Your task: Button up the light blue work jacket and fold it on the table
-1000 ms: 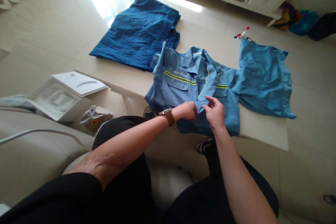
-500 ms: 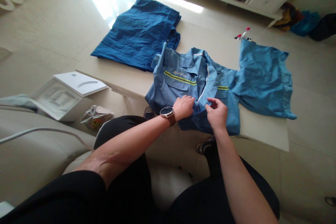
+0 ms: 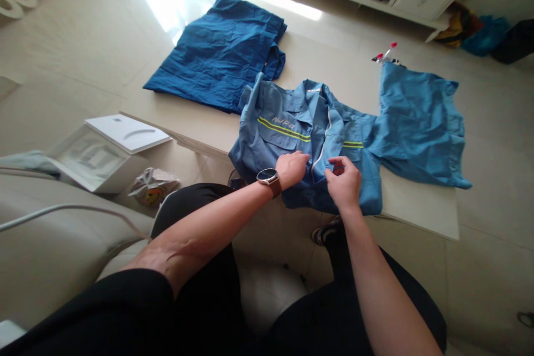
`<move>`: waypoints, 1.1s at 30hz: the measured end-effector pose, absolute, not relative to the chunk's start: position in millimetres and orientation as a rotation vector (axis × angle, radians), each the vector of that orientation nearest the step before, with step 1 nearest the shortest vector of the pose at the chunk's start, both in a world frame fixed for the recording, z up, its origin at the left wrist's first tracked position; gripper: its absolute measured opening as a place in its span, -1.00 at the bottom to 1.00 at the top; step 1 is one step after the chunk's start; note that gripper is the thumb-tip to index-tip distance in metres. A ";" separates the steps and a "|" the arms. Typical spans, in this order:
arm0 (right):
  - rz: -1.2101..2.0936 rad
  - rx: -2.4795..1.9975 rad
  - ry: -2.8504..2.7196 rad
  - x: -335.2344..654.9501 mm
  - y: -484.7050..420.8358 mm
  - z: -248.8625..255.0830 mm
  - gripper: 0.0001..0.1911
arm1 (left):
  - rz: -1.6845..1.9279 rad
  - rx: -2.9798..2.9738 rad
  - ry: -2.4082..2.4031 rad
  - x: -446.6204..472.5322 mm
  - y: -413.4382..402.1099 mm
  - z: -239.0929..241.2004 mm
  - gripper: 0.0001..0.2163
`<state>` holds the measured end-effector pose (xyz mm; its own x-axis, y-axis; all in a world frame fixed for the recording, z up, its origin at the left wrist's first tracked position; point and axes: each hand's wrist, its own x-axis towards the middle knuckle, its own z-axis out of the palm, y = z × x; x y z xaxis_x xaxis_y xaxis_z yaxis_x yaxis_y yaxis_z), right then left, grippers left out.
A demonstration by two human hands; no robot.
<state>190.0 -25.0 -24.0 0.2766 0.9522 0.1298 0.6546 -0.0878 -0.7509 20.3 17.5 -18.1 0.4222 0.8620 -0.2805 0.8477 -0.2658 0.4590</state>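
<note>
A light blue work jacket point(image 3: 277, 148) with yellow stripes and a white zipper lies front up, its front open and its collar pointing away from me. My left hand point(image 3: 293, 168), with a watch point(image 3: 267, 177) on the wrist, is closed on the front edge left of the opening. On the other side, my right hand point(image 3: 344, 182) pinches the zipper-side front panel near the hem between thumb and fingers. The fingertips are partly hidden by cloth. One sleeve point(image 3: 419, 122) spreads out to the right.
A folded darker blue garment point(image 3: 225, 50) lies beyond the jacket on the pale table point(image 3: 429, 211). Red-capped pens point(image 3: 389, 53) stick out behind the sleeve. An open white box point(image 3: 100, 156) and a plastic-wrapped bundle point(image 3: 153, 186) are at the left. A white cabinet point(image 3: 421, 0) stands at the back.
The jacket's front panels have shifted slightly, with the chest stripes a little lower and further left. The zipper edge lies flatter between my hands, which have barely moved.
</note>
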 end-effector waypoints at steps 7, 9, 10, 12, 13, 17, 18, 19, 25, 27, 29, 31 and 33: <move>0.577 -1.803 -1.480 189.0 -25.5 -23.6 -0.77 | 0.100 2.088 1.438 27.4 15.0 -21.6 -0.70; 0.577 -1.799 -1.484 189.1 -25.6 -24.4 -0.79 | 0.119 2.085 1.440 28.5 15.3 -24.8 -0.70; 0.575 -1.797 -1.488 189.1 -25.6 -24.7 -0.79 | 0.127 2.080 1.442 28.8 15.7 -26.4 -0.70; 0.577 -1.793 -1.497 188.9 -25.6 -24.9 -0.80 | 0.147 2.062 1.445 29.0 16.8 -29.6 -0.72; 0.579 -1.791 -1.499 188.8 -25.4 -24.8 -0.80 | 0.160 2.050 1.447 28.9 17.4 -31.0 -0.73; 0.583 -1.784 -1.498 188.2 -24.3 -22.8 -0.80 | 0.210 2.008 1.463 27.0 20.1 -33.0 -0.78; 0.578 -1.787 -1.497 188.2 -24.0 -22.0 -0.80 | 0.218 1.999 1.465 26.2 21.0 -32.4 -0.79; 0.572 -1.791 -1.496 188.2 -23.7 -21.2 -0.79 | 0.224 1.990 1.464 25.2 21.9 -31.3 -0.79; 0.559 -1.805 -1.479 186.8 -23.3 -17.1 -0.77 | 0.297 2.035 1.440 20.9 24.8 -17.2 -0.80; 0.578 -1.804 -1.468 185.3 -23.2 -17.5 -0.76 | 0.311 2.071 1.422 20.5 24.1 -12.1 -0.78; 0.598 -1.801 -1.450 183.2 -22.9 -18.7 -0.75 | 0.306 2.106 1.399 20.2 23.0 -7.8 -0.78; 0.613 -1.788 -1.436 181.0 -22.3 -20.0 -0.73 | 0.291 2.151 1.370 19.5 21.7 -3.9 -0.78; 0.632 -1.759 -1.421 179.3 -21.7 -20.7 -0.72 | 0.278 2.197 1.342 18.4 20.4 0.3 -0.78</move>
